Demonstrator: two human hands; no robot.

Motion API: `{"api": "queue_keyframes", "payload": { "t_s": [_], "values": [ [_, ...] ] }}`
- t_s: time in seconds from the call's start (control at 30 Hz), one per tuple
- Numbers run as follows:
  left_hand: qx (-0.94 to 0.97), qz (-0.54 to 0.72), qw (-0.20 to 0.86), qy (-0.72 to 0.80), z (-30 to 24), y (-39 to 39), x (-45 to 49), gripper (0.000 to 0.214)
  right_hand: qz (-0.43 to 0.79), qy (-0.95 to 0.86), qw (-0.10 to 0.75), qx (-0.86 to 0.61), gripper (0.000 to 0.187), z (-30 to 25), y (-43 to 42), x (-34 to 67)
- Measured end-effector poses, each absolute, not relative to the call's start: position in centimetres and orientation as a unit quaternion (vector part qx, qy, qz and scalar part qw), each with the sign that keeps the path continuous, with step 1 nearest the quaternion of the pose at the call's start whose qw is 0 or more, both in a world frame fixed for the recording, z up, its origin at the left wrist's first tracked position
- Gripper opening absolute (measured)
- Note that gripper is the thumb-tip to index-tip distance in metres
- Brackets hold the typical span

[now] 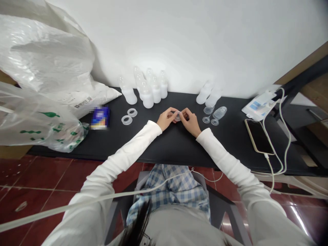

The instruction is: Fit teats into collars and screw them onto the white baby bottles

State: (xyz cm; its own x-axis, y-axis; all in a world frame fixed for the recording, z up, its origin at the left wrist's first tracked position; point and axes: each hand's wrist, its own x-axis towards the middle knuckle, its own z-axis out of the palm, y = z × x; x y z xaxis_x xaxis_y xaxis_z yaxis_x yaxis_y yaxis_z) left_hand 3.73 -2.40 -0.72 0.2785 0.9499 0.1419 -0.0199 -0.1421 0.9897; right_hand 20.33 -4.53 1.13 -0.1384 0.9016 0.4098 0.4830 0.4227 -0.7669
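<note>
My left hand and my right hand meet over the middle of the table, fingers closed on a small translucent bottle ring between them. My fingers partly cover it, so I cannot tell whether a nipple sits inside. To the right lie two clear silicone nipples, one beside the other, with a clear bottle cap and another cap behind. On the left are two loose rings, a front one and a back one.
Several capped white baby bottles stand near the wall, with two more bottles at right. A blue packet and plastic bags occupy the left. At right are a phone, cables and a white pack. A cable crosses my lap.
</note>
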Motion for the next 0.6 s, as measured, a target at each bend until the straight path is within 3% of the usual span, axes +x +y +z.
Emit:
{"api": "queue_keyframes", "payload": {
  "t_s": [0.33,0.6],
  "values": [
    [0.659,0.43,0.454,0.418,0.11,-3.24,3.45,0.021,0.222,-0.725,0.44,-0.482,0.029,0.97,-4.49,20.15],
    [0.633,0.475,0.467,0.394,-0.42,-3.04,3.75,0.024,0.264,-0.696,0.471,-0.474,0.026,0.55,-4.33,20.15]
  ]
}}
